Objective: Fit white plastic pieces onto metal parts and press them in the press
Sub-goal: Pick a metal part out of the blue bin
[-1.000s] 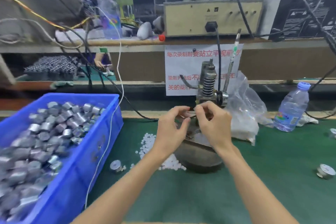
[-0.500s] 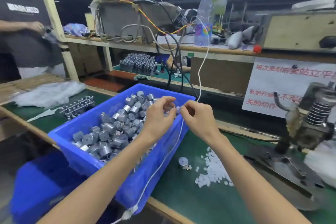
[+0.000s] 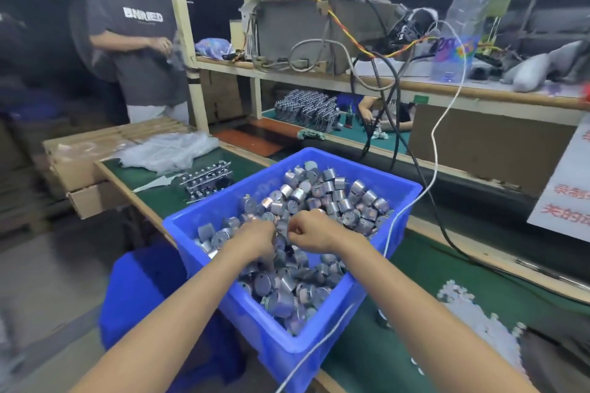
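Blue plastic bin (image 3: 351, 169), at the near left edge of the green table (image 3: 367, 360), heaped with small cylindrical metal parts (image 3: 319, 195); both forearms reach into it. The left hand (image 3: 255, 239) and right hand (image 3: 311, 233) lie close together on top of the heap, fingers curled downward. Whether either grip is pinching a part, or holds anything, cannot be told, because the fingertips are hidden. The step in hand is judged to be at the stock bin, either taking up a fresh part or putting one down. A next fitting calls for one part lifted free of its neighbours and carried right to the white plastic pieces (image 3: 472, 316), piled loose on the table. The press is not in view. A white cable (image 3: 434, 153) is draped over the bin's right side and crosses that path, so it could snag a wrist. A second blue bin (image 3: 143, 297) sits below, on the floor. Beyond lie clear plastic bags (image 3: 166, 150) and a rack of metal components (image 3: 207, 179). Farther off, a shelf carries a wired grey box (image 3: 303, 32) and a bottle (image 3: 459, 25). A person in a grey shirt (image 3: 137, 41) stands at far left.
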